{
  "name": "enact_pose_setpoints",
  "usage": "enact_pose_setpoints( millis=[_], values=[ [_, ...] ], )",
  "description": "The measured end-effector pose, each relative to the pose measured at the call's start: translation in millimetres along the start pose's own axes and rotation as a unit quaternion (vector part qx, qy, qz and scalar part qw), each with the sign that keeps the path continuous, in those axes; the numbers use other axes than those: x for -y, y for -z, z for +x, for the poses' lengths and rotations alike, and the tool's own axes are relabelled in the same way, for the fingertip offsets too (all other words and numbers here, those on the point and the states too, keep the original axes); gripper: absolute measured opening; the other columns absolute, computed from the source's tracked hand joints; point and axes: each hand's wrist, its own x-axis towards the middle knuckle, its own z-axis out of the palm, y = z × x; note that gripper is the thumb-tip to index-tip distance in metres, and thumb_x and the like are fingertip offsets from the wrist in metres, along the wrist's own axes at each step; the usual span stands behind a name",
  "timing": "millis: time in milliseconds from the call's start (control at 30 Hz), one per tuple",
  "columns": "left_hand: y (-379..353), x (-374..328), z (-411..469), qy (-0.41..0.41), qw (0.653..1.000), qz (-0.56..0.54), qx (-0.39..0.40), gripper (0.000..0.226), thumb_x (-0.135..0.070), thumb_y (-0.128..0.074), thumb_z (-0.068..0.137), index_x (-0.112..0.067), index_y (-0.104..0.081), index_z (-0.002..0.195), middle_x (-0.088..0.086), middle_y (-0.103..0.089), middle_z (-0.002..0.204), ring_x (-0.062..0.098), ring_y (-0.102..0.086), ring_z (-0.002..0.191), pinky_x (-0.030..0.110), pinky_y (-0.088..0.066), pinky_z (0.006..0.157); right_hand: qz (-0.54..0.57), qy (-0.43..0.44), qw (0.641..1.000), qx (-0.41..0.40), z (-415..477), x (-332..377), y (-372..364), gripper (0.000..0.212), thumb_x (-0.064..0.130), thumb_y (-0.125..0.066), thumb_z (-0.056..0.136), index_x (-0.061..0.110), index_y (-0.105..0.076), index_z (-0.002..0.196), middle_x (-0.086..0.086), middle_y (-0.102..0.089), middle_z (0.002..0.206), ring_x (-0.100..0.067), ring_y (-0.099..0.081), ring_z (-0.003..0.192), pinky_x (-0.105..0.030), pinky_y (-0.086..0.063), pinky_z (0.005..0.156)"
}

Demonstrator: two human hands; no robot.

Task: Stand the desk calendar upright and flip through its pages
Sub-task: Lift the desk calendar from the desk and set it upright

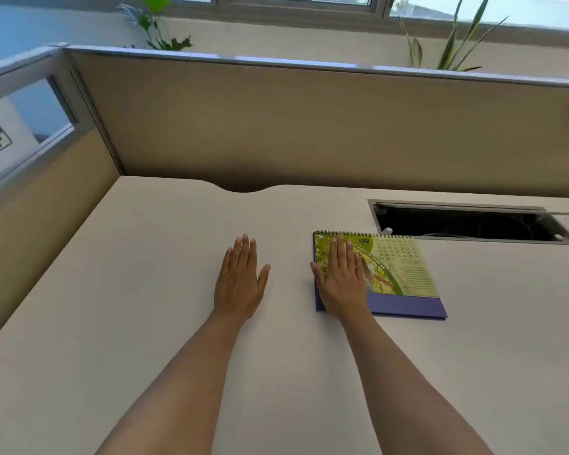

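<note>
Still flat: calendar (404, 274) under right hand (342, 280), spread palm-down on its left part, long axis left-right, spiral far side; left hand (240, 284) spread, apart.

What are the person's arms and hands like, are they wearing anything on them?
Both forearms are bare to the bottom edge of the view: no sleeves show. The left hand and right hand wear no gloves, and no watch, bracelet or ring is visible. The fingers have short, unpainted nails.

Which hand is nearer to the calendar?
Right. The right hand lies flat on the calendar, over its left part. The left hand rests on the desk, apart to its left.
</note>
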Motion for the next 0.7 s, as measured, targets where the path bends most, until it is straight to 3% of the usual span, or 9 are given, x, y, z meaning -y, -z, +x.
enact_pose_setpoints(
  millis=[167,300,433,567,700],
  values=[
    [-17,3,-2,0.003,1.0,-0.025,-0.005,0.08,-0.053,0.015,0.079,-0.01,0.007,0.147,0.009,0.008,0.159,0.02,0.008,0.148,0.031,0.007,0.119,-0.026,-0.015,0.999,0.039,-2,-9,-15,0.068,0.05,-0.016,0.099,0.011,0.007,0.15,-0.005,0.012,0.161,-0.021,0.015,0.148,-0.036,0.008,0.12],
    [-30,1,-5,0.01,0.998,-0.064,0.0,0.06,-0.039,-0.019,0.099,-0.01,0.002,0.148,0.008,0.004,0.16,0.018,0.005,0.148,0.028,0.005,0.119,-0.015,-0.026,0.998,0.063,-1,-11,-17,0.07,0.053,-0.008,0.095,0.012,0.002,0.151,-0.005,0.008,0.161,-0.021,0.012,0.148,-0.036,0.007,0.12],
    [-33,0,-7,0.02,0.995,-0.095,0.002,0.057,-0.033,-0.024,0.1,-0.009,-0.006,0.148,0.009,-0.003,0.16,0.018,-0.002,0.148,0.03,0.001,0.12,0.01,-0.028,0.997,0.066,0,-11,-18,0.065,0.048,-0.019,0.1,0.012,-0.004,0.152,-0.006,0.002,0.162,-0.021,0.006,0.149,-0.037,0.004,0.12],
    [-29,-3,-3,0.029,0.994,-0.108,-0.004,0.052,-0.026,-0.027,0.1,-0.007,-0.017,0.147,0.012,-0.014,0.159,0.021,-0.011,0.148,0.031,-0.006,0.121,0.018,-0.029,0.999,0.012,6,-12,-11,0.055,0.04,-0.032,0.099,0.012,-0.029,0.147,-0.006,-0.026,0.157,-0.023,-0.019,0.145,-0.037,-0.012,0.117],
    [-22,-17,6,0.027,0.99,-0.139,-0.014,0.044,-0.016,-0.032,0.099,-0.007,-0.034,0.142,0.01,-0.028,0.155,0.02,-0.023,0.144,0.03,-0.021,0.116,0.016,-0.027,0.999,-0.031,18,-21,1,0.037,0.026,-0.042,0.097,0.01,-0.05,0.129,-0.008,-0.052,0.134,-0.026,-0.044,0.124,-0.038,-0.034,0.101]
  ],
)
